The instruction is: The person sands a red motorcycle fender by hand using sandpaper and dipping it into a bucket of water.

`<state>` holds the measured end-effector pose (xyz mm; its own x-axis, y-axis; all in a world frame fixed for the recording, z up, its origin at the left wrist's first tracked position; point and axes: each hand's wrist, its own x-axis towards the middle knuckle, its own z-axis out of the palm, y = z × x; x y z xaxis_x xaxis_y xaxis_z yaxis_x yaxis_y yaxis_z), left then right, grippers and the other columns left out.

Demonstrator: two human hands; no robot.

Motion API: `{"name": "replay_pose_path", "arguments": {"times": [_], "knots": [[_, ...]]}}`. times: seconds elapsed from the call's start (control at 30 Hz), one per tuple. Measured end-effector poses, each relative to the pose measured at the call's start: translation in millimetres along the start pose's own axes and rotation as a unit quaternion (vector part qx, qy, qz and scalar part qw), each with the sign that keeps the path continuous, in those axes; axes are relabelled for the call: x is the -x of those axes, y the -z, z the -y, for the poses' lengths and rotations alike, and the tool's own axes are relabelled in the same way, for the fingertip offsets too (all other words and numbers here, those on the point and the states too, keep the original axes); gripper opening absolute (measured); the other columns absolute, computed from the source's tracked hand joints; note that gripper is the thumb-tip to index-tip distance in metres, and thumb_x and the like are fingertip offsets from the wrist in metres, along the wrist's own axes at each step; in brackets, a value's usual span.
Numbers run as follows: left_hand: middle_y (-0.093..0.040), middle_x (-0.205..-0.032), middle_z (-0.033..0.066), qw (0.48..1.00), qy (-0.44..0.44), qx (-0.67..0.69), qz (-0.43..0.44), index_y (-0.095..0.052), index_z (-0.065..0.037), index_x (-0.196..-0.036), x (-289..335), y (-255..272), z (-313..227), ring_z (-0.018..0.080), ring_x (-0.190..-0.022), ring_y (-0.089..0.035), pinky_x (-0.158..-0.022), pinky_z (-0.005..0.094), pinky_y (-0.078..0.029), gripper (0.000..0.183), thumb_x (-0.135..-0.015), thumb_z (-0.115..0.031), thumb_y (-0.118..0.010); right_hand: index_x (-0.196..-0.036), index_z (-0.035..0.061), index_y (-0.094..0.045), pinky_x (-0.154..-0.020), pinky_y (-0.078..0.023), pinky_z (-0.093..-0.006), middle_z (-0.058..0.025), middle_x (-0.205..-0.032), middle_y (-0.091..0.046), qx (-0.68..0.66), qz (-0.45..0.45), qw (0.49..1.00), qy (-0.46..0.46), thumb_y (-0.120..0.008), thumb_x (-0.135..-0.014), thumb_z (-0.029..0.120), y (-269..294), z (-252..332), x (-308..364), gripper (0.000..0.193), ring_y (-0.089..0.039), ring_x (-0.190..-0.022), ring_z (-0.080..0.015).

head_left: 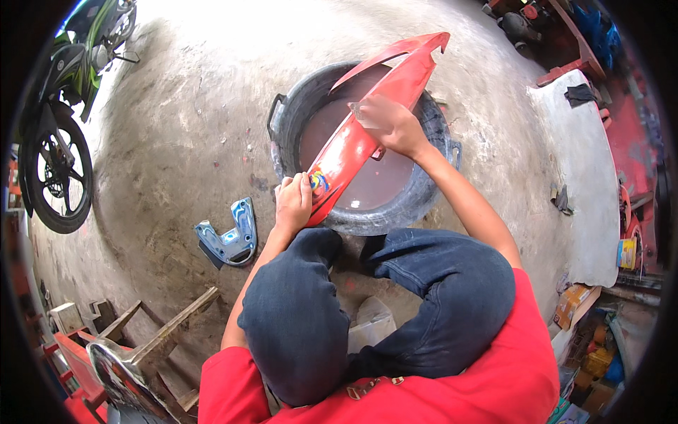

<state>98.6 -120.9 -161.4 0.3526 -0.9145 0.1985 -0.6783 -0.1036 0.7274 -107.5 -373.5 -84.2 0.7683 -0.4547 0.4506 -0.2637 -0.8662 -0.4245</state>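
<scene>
A long red motorcycle body panel (344,157) lies slantwise over a round black tub (282,145) of cloudy pinkish water. Its forked far end juts past the tub's far rim, and its near end comes close to my knees. My left hand (293,202) grips that near end by the edge, beside a yellow and blue sticker (319,182). On the panel's upper face my right hand (393,126) presses a small greyish sheet (355,111), which looks like sandpaper. Motion blurs its fingers, and the sheet is mostly covered by them.
A blue-grey plastic part (232,234) lies on the concrete floor left of the tub. A motorcycle (65,152) stands at far left. Wooden frames (166,328) fill the lower left. To the right are a pale board (579,184) and a cluttered box (597,353).
</scene>
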Motion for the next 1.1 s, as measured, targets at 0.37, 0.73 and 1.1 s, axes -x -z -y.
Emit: {"name": "replay_pose_path", "arguments": {"times": [0.37,0.73,1.1], "knots": [[-0.061,-0.084,0.0152,0.999,-0.01,0.018,0.027,-0.059,-0.005,-0.093,-1.4,8.0,-4.6,0.039,-0.086,-0.056,-0.082,0.0497,-0.04,0.029,-0.108,-0.022,-0.04,-0.135,0.0052,-0.066,-0.109,-0.053,-0.0417,-0.016,-0.136,-0.067,0.121,-0.167,0.976,-0.073,-0.061,-0.097,0.006,32.3,-36.9,-26.5,0.038,-0.065,-0.127,-0.0306],[-0.056,-0.081,0.015,0.999,-0.002,0.01,0.051,-0.056,-0.004,-0.088,-2.7,7.6,-4.7,0.0372,-0.084,-0.053,-0.081,0.0479,-0.039,0.032,-0.108,-0.022,-0.039,-0.142,-0.0068,-0.053,-0.113,-0.042,-0.048,-0.0227,-0.134,-0.06,0.217,0.026,0.971,0.101,-0.058,-0.089,0.011,18.3,-38.9,-11.3,0.056,-0.054,-0.131,-0.0393],[-0.057,-0.079,0.0173,0.999,-0.011,-0.007,0.041,-0.053,-0.004,-0.084,-4.9,6.4,-4.3,0.0396,-0.083,-0.053,-0.079,0.0503,-0.039,0.034,-0.109,-0.02,-0.037,-0.139,0.0012,-0.062,-0.12,-0.04,-0.0462,-0.0154,-0.148,-0.06,0.19,0.035,0.978,0.081,-0.054,-0.097,0.021,4.8,-41.1,12.0,0.048,-0.052,-0.143,-0.0285]]}}
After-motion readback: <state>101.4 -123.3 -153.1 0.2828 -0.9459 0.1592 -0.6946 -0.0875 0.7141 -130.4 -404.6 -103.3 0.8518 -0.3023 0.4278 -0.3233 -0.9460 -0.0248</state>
